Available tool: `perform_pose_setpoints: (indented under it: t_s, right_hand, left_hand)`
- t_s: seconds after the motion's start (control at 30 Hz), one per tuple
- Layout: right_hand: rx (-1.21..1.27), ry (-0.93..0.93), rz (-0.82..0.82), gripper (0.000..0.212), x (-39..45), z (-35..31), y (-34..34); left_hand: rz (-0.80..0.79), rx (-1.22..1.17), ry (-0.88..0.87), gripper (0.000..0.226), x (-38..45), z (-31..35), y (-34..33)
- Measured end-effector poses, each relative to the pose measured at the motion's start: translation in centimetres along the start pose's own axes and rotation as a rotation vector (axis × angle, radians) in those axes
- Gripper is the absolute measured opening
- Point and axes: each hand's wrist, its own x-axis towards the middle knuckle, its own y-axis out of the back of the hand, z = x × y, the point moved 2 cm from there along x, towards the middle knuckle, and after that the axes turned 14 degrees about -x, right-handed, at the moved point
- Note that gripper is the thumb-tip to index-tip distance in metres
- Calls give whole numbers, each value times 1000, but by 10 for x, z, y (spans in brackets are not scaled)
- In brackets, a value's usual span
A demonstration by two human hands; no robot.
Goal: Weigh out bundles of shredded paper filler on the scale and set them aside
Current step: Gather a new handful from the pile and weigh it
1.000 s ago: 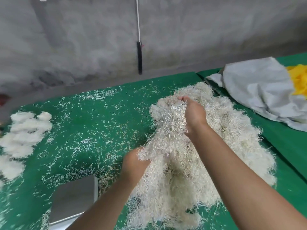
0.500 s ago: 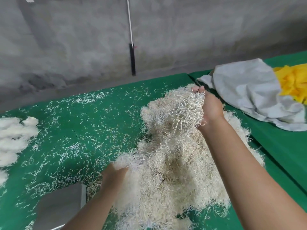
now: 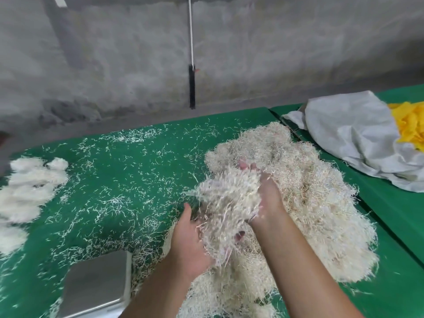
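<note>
A big heap of cream shredded paper filler (image 3: 305,203) lies on the green table, right of centre. Between my hands is a loose clump of filler (image 3: 226,203), lifted just above the heap and blurred. My left hand (image 3: 190,246) cups the clump from below, fingers curled into it. My right hand (image 3: 266,193) grips the clump from the right side, fingertips showing at its top. The steel scale pan (image 3: 96,288) sits at the bottom left, bare. Several white weighed bundles (image 3: 29,187) lie at the far left.
Loose paper strands are scattered across the green table cover (image 3: 128,171). A crumpled grey sack (image 3: 358,138) with yellow material (image 3: 410,122) lies at the right on a second table. A concrete wall with a hanging cord and black handle (image 3: 191,86) stands behind.
My right hand has come down and left from its raised position with a handful of filler. My left hand has risen to meet it, and both now hold one clump.
</note>
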Motion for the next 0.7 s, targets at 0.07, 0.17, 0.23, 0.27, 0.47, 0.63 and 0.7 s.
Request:
perform_pose_setpoints:
  t_s: [0.07,0.17,0.23,0.27,0.47,0.63,0.7]
  right_hand:
    - [-339,142,155,28,0,28,3]
    - [-599,430,128,16,-12,70,-9]
    - [-751,494,44,16,-17,107,-15]
    - [-785,519,11,16,-21,124,-18]
    - [-459,353,209,12,-44,156,-15]
    - [-64,-241,128,44,-63,190,-11]
    - [214,-392,-20,44,-69,199,-16]
  left_hand:
    - [84,-2,-65,75,-7,3,3]
    - [127,-49,-137,107,-13,10,11]
    - [108,-44,-168,103,-21,14,13]
    - [102,-57,-162,97,-21,15,17]
    - [197,-115,-233,86,-28,28,42]
    - [149,-91,-347,80,-40,42,40]
    - [106,63,-452,40,-45,40,44]
